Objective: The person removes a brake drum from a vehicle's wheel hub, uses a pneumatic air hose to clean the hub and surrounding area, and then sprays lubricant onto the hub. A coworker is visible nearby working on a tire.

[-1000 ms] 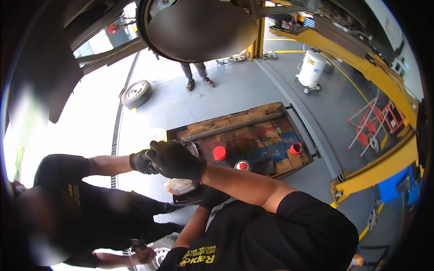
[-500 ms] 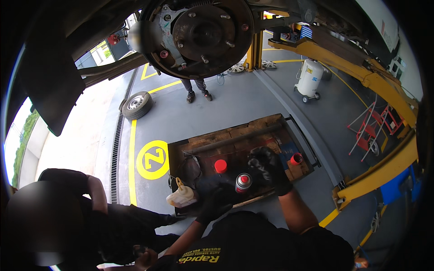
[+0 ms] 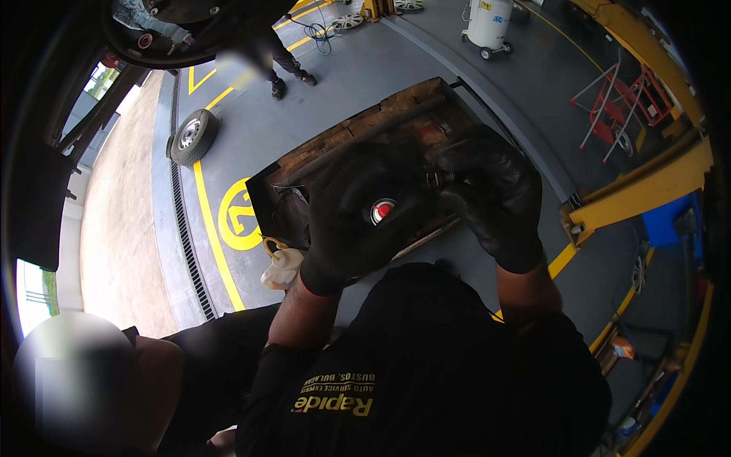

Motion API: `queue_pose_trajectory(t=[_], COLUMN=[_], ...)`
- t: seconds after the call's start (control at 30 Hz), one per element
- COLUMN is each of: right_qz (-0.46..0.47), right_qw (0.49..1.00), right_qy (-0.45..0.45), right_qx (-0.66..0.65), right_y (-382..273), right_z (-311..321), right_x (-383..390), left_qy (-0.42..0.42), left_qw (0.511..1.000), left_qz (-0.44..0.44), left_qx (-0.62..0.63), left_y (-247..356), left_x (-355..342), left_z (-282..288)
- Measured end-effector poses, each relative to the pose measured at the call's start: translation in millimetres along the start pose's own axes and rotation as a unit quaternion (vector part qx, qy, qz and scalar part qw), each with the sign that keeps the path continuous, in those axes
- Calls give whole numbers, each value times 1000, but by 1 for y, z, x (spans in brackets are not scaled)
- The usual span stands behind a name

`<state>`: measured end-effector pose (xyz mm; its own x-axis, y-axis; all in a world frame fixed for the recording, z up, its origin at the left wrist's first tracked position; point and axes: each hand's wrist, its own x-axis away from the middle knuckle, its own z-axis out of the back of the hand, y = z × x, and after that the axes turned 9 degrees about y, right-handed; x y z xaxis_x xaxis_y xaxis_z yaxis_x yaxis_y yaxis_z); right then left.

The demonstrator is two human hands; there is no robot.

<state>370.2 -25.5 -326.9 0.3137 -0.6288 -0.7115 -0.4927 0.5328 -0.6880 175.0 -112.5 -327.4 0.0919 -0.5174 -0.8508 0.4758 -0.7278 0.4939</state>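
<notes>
Both my hands wear black gloves and are raised close together over the dark tray (image 3: 263, 179). In my right hand (image 3: 495, 198), the fingertips pinch a small ridged metal part (image 3: 440, 180) that looks like a coil spring. My left hand (image 3: 354, 217) curves in from the other side, its fingertips meeting near that part; the dark gloves hide what they pinch. A spray can (image 3: 383, 212) with a red nozzle shows through the gap between my left thumb and fingers, below the hand. A whitish plastic bottle (image 3: 282, 270) with a yellowish spout stands at the tray's near left corner.
Above left hangs a wheel hub assembly (image 3: 164, 38). A co-worker (image 3: 160, 388) is close at my left; another person's legs (image 3: 285, 68) stand beyond the tray. A loose wheel (image 3: 194, 137) lies on the floor. A yellow lift arm (image 3: 647, 186) crosses at right, near a red frame (image 3: 620, 103).
My hands have come up from the tray and together in front of me, the small metal part between them. The view has tilted down, the hub sliding up and left. My hands now cover the red cap.
</notes>
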Motion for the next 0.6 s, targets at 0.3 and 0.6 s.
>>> queue_pose_trajectory(t=[0.3,0.6], right_qz=[34,21], right_qw=[997,996], right_qy=[2,-7], right_qx=[62,88], right_y=[-11,-28], right_z=[-5,-10], right_x=[5,7], left_qy=[52,40], left_qw=[997,973], left_qz=[23,71], left_qx=[44,215], left_y=[-7,-7], left_x=[20,23], left_z=[-10,-16])
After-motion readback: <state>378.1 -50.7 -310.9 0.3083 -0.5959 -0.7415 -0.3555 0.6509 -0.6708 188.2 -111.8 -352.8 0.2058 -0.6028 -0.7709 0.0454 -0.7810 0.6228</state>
